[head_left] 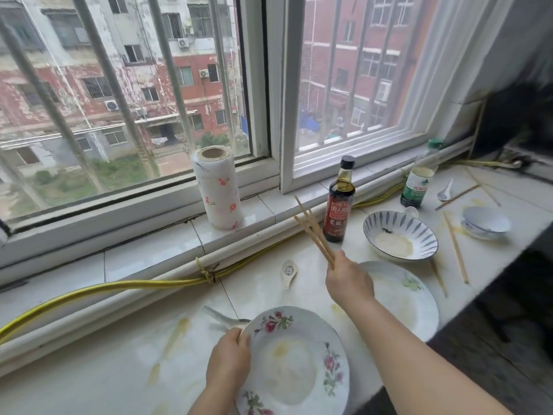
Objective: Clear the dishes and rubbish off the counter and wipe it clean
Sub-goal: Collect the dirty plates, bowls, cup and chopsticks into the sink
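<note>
Plate (299,369): likely slippery, breakable; left hand (229,362) pinches rim at 9 o'clock. Right hand (348,283) grips light, stiff chopsticks (314,232), tips toward 11 o'clock.

White-framed sliding window (273,94) with grey outer bars (116,85), admitting diffuse daylight; beyond, weathered red-and-white apartment blocks (155,82). White tiled sill (155,250) borders the pale stone table (89,369). Grey wall (508,40) upper right; dark floor (493,363) below.
</note>
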